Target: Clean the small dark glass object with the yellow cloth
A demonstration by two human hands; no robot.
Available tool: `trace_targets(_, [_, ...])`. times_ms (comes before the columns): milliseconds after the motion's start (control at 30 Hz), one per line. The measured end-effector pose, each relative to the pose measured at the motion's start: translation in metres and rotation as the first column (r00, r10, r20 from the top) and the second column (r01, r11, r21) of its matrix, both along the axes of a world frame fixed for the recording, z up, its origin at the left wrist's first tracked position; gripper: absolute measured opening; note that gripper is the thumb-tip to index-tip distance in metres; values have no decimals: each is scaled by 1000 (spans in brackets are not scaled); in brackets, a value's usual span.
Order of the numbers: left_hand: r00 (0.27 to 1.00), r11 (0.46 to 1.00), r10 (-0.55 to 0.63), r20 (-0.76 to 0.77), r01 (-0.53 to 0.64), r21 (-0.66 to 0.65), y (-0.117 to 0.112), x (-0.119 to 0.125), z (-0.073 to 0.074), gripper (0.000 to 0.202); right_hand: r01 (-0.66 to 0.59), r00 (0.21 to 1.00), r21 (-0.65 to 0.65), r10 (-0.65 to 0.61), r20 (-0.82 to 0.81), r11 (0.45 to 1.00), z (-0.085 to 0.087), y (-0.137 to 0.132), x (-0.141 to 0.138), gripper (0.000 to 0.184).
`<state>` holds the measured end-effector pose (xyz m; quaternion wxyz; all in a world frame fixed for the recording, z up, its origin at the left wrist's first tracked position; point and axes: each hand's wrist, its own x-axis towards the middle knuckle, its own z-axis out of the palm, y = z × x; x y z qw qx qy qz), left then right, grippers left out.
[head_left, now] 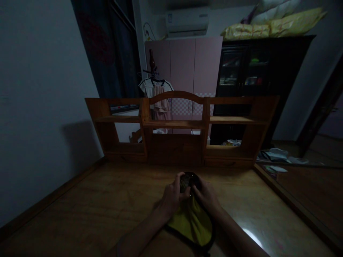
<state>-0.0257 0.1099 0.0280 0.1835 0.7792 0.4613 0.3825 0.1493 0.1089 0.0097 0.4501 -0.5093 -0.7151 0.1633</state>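
Note:
A small dark round object (188,178) sits between both my hands, just above the wooden desk top (107,207). My left hand (173,196) curls around its left side, fingers closed on it. My right hand (206,194) closes on its right side and also pinches a yellow cloth with a dark edge (193,223). The cloth hangs down between my forearms onto the desk. What the dark object is stays unclear in the dim light.
A wooden shelf unit (177,125) with open compartments stands along the desk's back edge. Behind it are a pink wardrobe (187,67), a dark glass-door cabinet (254,71), hanging clothes (158,96) and a wall air conditioner (187,23). A wall runs along the left.

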Motion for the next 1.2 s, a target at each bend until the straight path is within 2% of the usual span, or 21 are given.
trace_targets(200, [999,999,-47,-9,47,8,3,0,-2,38,-51,990,-6,52,131,999,6,-2,3,42])
trace_targets(433, [997,997,-76,-15,76,6,3,1,-1,39,-80,984,13,77,161,997,-5,5,9,41])
trace_targets(567, [996,995,-93,16,94,-35,0,1,3,40,-44,982,-28,49,181,999,-8,10,11,37])
trace_targets(700, [996,994,-87,16,87,-61,0,0,6,38,0,980,-22,5,199,1000,-2,8,9,33])
trace_targets(967, [999,994,-46,-22,44,-100,2,2,5,39,12,969,-6,-10,245,1000,2,7,3,32])
trace_targets(1200, [997,994,-75,-13,73,-86,3,0,7,35,8,960,-20,-2,280,1000,5,2,0,29])
